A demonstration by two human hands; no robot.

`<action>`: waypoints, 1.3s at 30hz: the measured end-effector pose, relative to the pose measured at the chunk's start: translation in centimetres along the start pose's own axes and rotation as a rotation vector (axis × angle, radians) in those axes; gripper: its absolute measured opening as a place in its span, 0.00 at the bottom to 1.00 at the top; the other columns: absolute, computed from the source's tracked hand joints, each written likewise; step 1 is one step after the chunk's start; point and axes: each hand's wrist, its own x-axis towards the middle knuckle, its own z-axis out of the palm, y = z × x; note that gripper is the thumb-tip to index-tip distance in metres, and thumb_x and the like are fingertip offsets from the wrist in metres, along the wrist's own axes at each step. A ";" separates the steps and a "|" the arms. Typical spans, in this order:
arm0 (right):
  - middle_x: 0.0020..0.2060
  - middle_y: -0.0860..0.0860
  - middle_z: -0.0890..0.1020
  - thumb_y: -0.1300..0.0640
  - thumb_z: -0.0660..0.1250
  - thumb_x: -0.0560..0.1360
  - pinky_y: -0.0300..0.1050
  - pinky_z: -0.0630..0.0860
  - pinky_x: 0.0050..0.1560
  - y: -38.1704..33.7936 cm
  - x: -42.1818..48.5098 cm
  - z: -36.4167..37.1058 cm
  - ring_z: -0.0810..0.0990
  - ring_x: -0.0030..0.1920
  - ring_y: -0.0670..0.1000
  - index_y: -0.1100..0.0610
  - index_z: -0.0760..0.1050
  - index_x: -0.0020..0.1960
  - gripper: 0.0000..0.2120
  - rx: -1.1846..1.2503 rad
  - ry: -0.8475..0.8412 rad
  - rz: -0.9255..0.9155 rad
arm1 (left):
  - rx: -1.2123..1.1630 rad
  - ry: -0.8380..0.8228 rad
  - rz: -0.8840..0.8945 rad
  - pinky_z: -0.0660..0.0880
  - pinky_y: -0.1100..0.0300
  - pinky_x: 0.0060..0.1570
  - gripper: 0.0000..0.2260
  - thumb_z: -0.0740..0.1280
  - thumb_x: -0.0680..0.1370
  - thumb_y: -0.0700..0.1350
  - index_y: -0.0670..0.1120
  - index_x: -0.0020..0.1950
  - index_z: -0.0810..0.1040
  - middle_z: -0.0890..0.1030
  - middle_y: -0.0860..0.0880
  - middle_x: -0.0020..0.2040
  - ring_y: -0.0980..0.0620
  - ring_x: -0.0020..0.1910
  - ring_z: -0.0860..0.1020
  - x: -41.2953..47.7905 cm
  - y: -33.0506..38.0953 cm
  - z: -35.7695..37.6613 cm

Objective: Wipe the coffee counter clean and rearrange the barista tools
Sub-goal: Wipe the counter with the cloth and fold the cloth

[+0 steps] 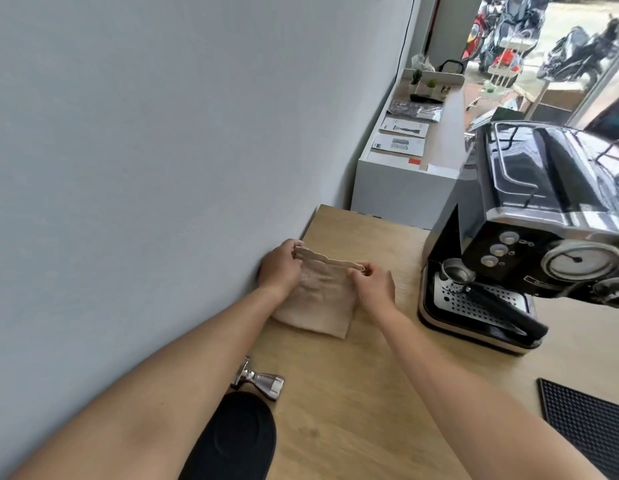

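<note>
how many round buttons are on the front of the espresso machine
3. The buttons run in a diagonal row on the espresso machine, left of the round gauge: upper, middle, lower. More controls may sit out of frame to the right.

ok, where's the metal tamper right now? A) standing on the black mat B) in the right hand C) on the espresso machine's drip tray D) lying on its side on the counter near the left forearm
D: the tamper lies tipped over on the wooden counter, beside the left forearm, untouched by either hand.
</note>
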 end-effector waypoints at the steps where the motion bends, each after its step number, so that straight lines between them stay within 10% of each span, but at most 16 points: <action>1: 0.41 0.45 0.81 0.55 0.70 0.76 0.41 0.70 0.46 0.1 0.7 0.0 0.79 0.46 0.49 0.50 0.79 0.50 0.03 -0.033 0.006 -0.014 | 0.055 -0.009 0.023 0.74 0.54 0.60 0.18 0.64 0.77 0.37 0.49 0.66 0.77 0.83 0.48 0.59 0.46 0.60 0.79 0.7 0.1 0.4; 14: 0.60 0.51 0.78 0.51 0.67 0.77 0.51 0.62 0.66 1.3 5.5 1.1 0.70 0.65 0.54 0.48 0.74 0.67 0.18 -0.501 0.137 -0.209 | 0.495 -0.022 0.232 0.72 0.50 0.62 0.30 0.59 0.77 0.34 0.50 0.78 0.61 0.68 0.42 0.69 0.42 0.66 0.71 5.2 0.0 4.4; 21: 0.74 0.53 0.68 0.50 0.61 0.80 0.53 0.54 0.74 2.4 3.0 2.7 0.60 0.77 0.55 0.52 0.69 0.72 0.21 -0.715 0.042 -0.567 | 0.448 0.089 0.533 0.70 0.50 0.63 0.13 0.63 0.78 0.42 0.47 0.61 0.79 0.80 0.47 0.60 0.44 0.60 0.77 3.5 -2.0 6.0; 25: 0.80 0.50 0.41 0.42 0.40 0.83 0.54 0.35 0.77 3.4 2.7 2.8 0.34 0.78 0.49 0.51 0.43 0.81 0.29 -0.938 -0.197 -0.410 | 0.650 -0.157 0.415 0.46 0.50 0.77 0.23 0.51 0.84 0.51 0.50 0.80 0.57 0.56 0.51 0.80 0.51 0.80 0.51 2.4 -3.6 6.0; 30: 0.79 0.50 0.36 0.40 0.37 0.82 0.56 0.34 0.77 3.3 2.6 2.9 0.31 0.77 0.50 0.50 0.37 0.80 0.29 -0.998 -0.235 -0.383 | 0.773 -0.300 0.375 0.41 0.50 0.78 0.27 0.45 0.84 0.56 0.50 0.81 0.41 0.41 0.51 0.81 0.52 0.79 0.38 2.1 -3.3 5.4; 39: 0.78 0.49 0.61 0.46 0.51 0.83 0.55 0.53 0.75 0.8 -0.8 0.8 0.54 0.79 0.51 0.49 0.65 0.75 0.21 -0.771 -0.110 -0.405 | 0.285 -0.171 0.263 0.63 0.59 0.69 0.16 0.60 0.81 0.43 0.51 0.68 0.76 0.71 0.47 0.73 0.50 0.72 0.69 -0.4 -0.1 0.7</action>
